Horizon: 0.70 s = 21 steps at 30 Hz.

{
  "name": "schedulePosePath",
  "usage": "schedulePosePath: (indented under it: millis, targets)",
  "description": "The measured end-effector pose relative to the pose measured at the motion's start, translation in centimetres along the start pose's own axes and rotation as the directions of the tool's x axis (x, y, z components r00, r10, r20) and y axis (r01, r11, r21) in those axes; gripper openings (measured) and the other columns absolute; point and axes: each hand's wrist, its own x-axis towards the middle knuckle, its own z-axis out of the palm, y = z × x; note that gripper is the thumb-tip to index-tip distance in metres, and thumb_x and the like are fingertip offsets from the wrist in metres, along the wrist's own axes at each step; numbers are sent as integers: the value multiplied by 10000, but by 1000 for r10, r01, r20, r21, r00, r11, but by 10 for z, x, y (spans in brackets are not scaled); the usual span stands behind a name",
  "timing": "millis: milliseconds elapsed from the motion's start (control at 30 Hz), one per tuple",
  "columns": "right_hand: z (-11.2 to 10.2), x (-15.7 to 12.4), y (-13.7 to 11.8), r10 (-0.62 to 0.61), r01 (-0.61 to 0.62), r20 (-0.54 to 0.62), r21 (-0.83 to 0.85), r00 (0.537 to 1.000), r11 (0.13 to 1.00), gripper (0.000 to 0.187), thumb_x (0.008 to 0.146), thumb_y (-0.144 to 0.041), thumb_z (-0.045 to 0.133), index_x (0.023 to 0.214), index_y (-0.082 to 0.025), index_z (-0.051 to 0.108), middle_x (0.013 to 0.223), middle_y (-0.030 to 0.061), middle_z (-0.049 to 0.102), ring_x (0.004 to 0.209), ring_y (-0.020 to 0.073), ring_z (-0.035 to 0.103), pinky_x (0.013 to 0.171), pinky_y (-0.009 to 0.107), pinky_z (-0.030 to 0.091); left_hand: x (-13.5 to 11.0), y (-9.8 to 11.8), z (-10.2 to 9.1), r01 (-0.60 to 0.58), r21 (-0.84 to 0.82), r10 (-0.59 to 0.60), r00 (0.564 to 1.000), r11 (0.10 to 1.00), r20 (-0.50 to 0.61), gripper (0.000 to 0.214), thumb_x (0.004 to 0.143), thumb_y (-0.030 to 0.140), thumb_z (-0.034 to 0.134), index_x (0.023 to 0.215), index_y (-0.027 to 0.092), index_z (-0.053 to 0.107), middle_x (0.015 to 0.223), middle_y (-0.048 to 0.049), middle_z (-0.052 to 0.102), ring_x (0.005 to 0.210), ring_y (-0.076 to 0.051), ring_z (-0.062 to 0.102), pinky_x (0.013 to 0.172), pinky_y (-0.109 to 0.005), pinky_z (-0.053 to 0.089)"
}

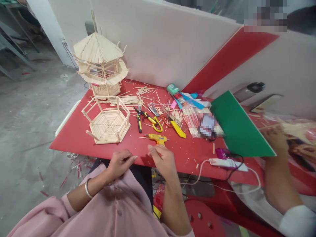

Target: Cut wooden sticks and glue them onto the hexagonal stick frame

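Observation:
My left hand (120,162) hovers at the front edge of the red table (74,138), fingers curled in a pinch with the tips pointing right; what they hold is too small to see. My right hand (161,158) is close beside it, fingers bunched downward just below the handle of a yellow glue gun (156,138). The two hands' fingertips are a short gap apart. Beyond my left hand a hexagonal stick platform (108,123) lies on the table. A taller roofed stick pavilion (100,62) stands at the back left corner.
Yellow-handled pliers (138,119), cutters (154,121) and a knife (177,129) lie mid-table among loose sticks. Stick packets (191,120), a green sheet (238,126) and a white power strip (227,162) sit to the right. Another person's hand (278,144) holds a plastic bag at far right.

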Motion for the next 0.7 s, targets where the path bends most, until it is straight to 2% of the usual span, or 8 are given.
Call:
schedulePosePath:
  millis: [67, 133, 200, 300, 400, 500, 700]
  targets:
    - [4, 17, -1, -65, 67, 28, -73, 998, 995, 340, 945, -438, 518, 761, -228, 712, 783, 37, 707, 802, 188, 636, 794, 308, 477, 1, 2, 1, 6, -30, -6, 1000, 1000, 0, 292, 922, 324, 598, 677, 173, 642, 593, -14, 636, 509, -104, 549, 519, -221, 409]
    - [8, 43, 1, -59, 63, 25, -184, 998, 981, 254, 940, -360, 513, 957, -241, 737, 964, 60, 727, 940, 216, 642, 863, 331, 476, 4, 5, 4, 1, -50, -1, 1000, 999, -12, 232, 920, 293, 591, 735, 174, 665, 631, -22, 657, 538, -112, 572, 544, -228, 433]
    - [12, 74, 6, 1, 8, 25, -347, 1000, 938, 281, 923, -257, 508, 1110, -231, 715, 1108, 93, 700, 1034, 245, 628, 888, 351, 472, 11, 7, 9, 1, -55, -3, 999, 998, -34, 190, 914, 255, 580, 775, 174, 680, 655, -26, 662, 567, -118, 582, 564, -234, 447]
    - [18, 116, 17, 104, -50, 66, -557, 992, 829, 398, 872, -133, 519, 1238, -200, 661, 1192, 147, 662, 1112, 289, 606, 882, 367, 470, 27, 7, 20, 28, -74, -34, 996, 997, -79, 141, 887, 222, 587, 830, 168, 705, 745, -46, 687, 612, -123, 596, 570, -235, 464]
    - [24, 142, 28, 133, -31, 121, -613, 984, 789, 396, 852, -97, 537, 1214, -185, 673, 1151, 177, 676, 1090, 315, 622, 857, 381, 466, 46, 4, 33, 73, -142, -93, 986, 987, -139, 139, 863, 230, 607, 896, 165, 726, 859, -65, 700, 656, -127, 618, 588, -241, 506]
    - [29, 153, 39, 127, -3, 154, -622, 980, 783, 365, 865, -93, 533, 1181, -192, 687, 1120, 180, 693, 1062, 305, 640, 865, 385, 453, 58, 0, 42, 89, -223, -125, 980, 971, -153, 163, 848, 228, 616, 934, 170, 741, 895, -64, 692, 656, -118, 618, 581, -235, 525]
    - [31, 163, 56, 117, 3, 178, -563, 977, 826, 217, 904, -200, 558, 1042, -162, 722, 1038, 181, 698, 968, 280, 667, 859, 357, 459, 60, -3, 51, 130, -292, -177, 974, 947, -140, 145, 818, 178, 629, 901, 179, 748, 870, -59, 720, 667, -125, 629, 566, -224, 521]
